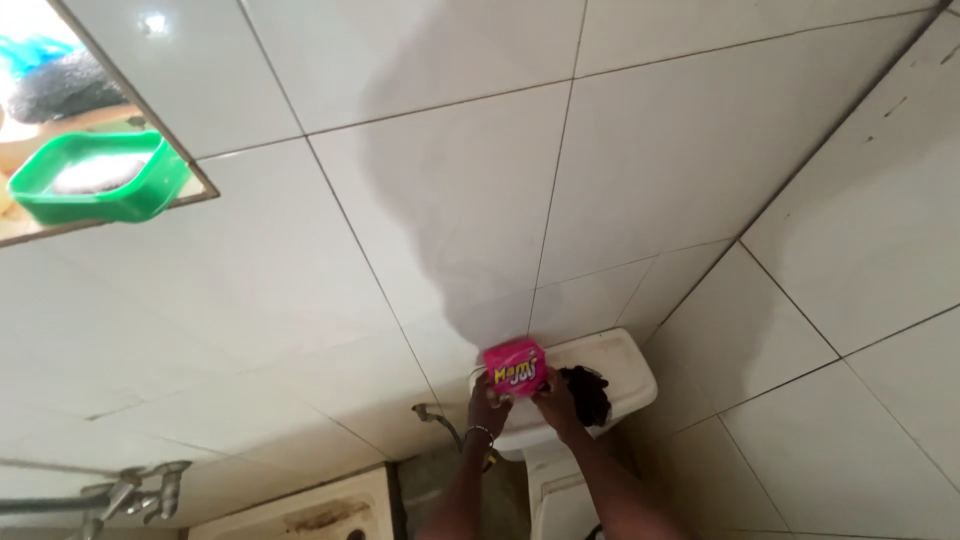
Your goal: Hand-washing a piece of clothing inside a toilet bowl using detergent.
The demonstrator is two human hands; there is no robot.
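Overhead, seen from the head camera: a small pink packet [515, 366] held up with both hands against a white tiled wall [450, 180], just above the lid of a white toilet cistern [620, 365]. Left hand [488, 405], bracelet at the wrist, closed around the packet's lower left corner; right hand [556, 402] pinched on its lower right edge, fingers partly curled, neither palm flat. Looked light and thin-walled, most likely a soft film or card wrapper, easily crumpled and a little slick; best gripped by the two side edges or opposite corners, much as held here, rather than squeezed across the face. Contents not visible, whether sealed or opened impossible to tell. Behind the right hand, a dark bristly clump [588, 392] rested on the cistern lid, perhaps a brush or scrubber, too blurred to name. Upper left, in a recessed ledge [120, 215], sat a green plastic dish [100, 180] with a pale worn bar inside, apparently soap; beyond it a dark rounded thing and something blue, both indistinct. Lower left, metal taps [135, 490] jutted from the wall, and a stained white basin rim [320, 510] showed at the bottom edge. Broad grey shadow spread over the tiles above the packet.
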